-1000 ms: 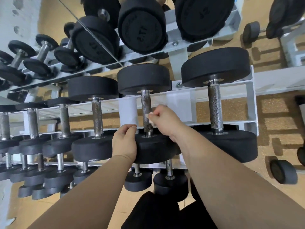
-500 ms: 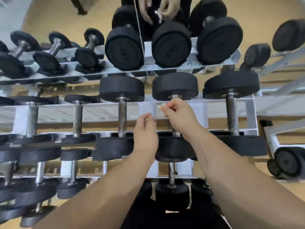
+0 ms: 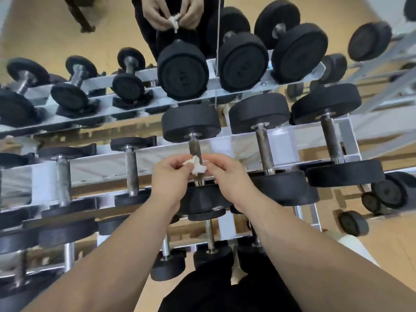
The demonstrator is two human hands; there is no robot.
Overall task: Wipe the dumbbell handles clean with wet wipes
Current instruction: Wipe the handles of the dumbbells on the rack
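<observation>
The left hand (image 3: 167,176) has come up to join the right hand (image 3: 227,174), both now pinching the crumpled wipe (image 3: 195,165) over a dumbbell handle (image 3: 194,147).

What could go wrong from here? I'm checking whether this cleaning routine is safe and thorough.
1. The wipe is a small crumpled wad pinched by the left hand and right hand; it may wipe only part of the handle.
2. The handle looks rough and speckled, so the wipe could snag or shred.
3. Both hands work between heavy dumbbell heads; a shifted dumbbell could pinch fingers.
</observation>
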